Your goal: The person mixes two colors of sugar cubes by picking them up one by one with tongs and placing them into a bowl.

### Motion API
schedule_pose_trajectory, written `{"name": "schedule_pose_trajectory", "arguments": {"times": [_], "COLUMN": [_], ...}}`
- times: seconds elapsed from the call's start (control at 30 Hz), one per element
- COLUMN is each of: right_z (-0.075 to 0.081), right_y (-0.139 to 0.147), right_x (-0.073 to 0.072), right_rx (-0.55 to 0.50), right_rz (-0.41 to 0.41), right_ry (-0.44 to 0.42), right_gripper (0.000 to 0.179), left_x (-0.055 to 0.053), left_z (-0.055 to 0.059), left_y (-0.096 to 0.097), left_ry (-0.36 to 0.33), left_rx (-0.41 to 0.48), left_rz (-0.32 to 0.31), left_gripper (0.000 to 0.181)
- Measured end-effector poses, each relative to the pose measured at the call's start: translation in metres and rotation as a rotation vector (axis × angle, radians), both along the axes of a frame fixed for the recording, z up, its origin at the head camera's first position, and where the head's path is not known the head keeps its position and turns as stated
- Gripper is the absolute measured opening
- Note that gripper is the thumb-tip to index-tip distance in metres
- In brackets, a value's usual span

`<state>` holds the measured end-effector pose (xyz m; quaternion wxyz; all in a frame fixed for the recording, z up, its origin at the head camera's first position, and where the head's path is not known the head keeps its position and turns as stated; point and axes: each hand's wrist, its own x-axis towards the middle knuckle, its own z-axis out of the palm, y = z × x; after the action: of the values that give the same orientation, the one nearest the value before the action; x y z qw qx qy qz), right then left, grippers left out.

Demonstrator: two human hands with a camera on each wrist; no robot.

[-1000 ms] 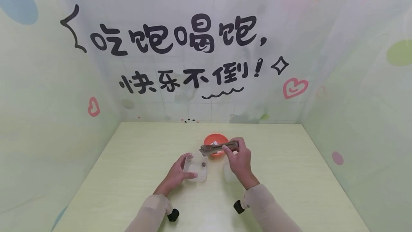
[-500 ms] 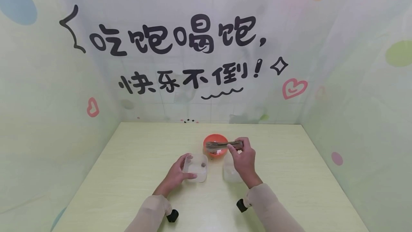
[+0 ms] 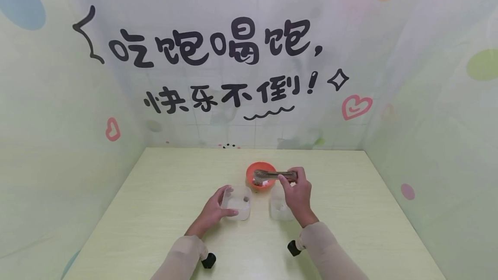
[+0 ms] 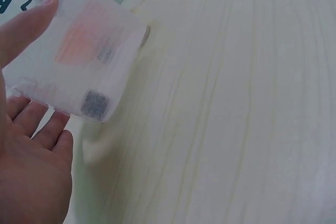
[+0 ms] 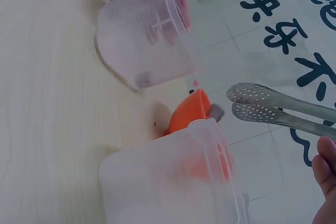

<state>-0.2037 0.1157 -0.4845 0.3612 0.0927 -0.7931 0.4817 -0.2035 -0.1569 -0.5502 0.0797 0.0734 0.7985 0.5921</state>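
My left hand (image 3: 214,208) grips a translucent plastic container (image 3: 242,215) by its left side, thumb in front and fingers behind. A small dark cube (image 4: 95,104) lies in that container, seen through its wall in the left wrist view. With my right hand (image 3: 298,193) I hold metal tongs (image 3: 277,176) above an orange bowl (image 3: 249,179). Their perforated tips stand slightly apart, and nothing shows between them in the right wrist view. White and dark pieces (image 3: 265,183) lie in the bowl. Another dark cube (image 5: 216,112) sticks up past the bowl's rim.
A second translucent container (image 3: 279,211) stands below my right hand, right of the held one and in front of the bowl, partly hidden by the hand. The pale wooden table (image 3: 175,172) ends at a printed backdrop with black writing (image 3: 218,51).
My right hand has moved the tongs rightward, from the edge of the left container to over the orange bowl. My left hand and its container stay in place.
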Motion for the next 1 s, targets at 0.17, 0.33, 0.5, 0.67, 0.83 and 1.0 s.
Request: {"name": "schedule_pose_trajectory", "arguments": {"times": [0.17,0.33,0.5,0.67,0.83,1.0], "right_z": [-0.001,-0.003,-0.005,-0.004,-0.005,-0.006], "right_y": [0.001,0.000,-0.002,-0.004,-0.008,-0.012], "right_x": [0.000,0.001,0.002,0.005,0.007,0.008], "right_rx": [0.003,-0.013,-0.069,-0.123,-0.124,-0.097], "right_rz": [-0.018,-0.006,0.041,0.132,0.270,0.343], "right_ry": [-0.016,-0.052,-0.115,-0.144,-0.146,-0.216], "right_gripper": [0.028,0.028,0.028,0.027,0.028,0.027], "left_x": [0.001,0.001,0.001,0.000,-0.001,-0.002], "left_z": [0.001,0.001,0.001,0.001,0.000,-0.001], "left_y": [0.001,0.001,0.000,0.000,-0.001,-0.003], "left_ry": [-0.003,-0.013,-0.017,-0.013,-0.010,-0.009], "left_rx": [-0.017,-0.021,-0.022,-0.026,-0.036,-0.030], "left_rz": [0.005,0.007,0.004,-0.003,-0.008,-0.012], "left_gripper": [0.091,0.091,0.091,0.093,0.095,0.094]}}
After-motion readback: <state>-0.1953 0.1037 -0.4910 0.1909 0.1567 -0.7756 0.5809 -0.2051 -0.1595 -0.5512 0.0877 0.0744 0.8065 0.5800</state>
